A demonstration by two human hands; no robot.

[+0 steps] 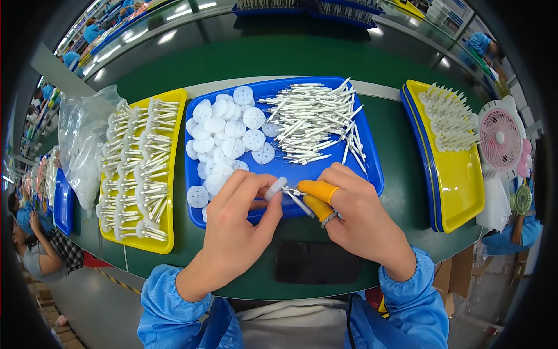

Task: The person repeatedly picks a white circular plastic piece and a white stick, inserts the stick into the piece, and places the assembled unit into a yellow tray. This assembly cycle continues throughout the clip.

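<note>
The left hand (235, 218) pinches a white disc (275, 187) beside white sticks (300, 205) held in the right hand's (363, 212) yellow-covered fingers (318, 189), above the near edge of a blue tray (299, 170)

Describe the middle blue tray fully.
The blue tray is shallow and rounded-cornered, with a raised rim; it looks plastic. It lies flat on the green table, with a yellow tray on each side. White discs cover its left part, slim white sticks its right. The left hand and right hand partly hide its near edge.
</note>
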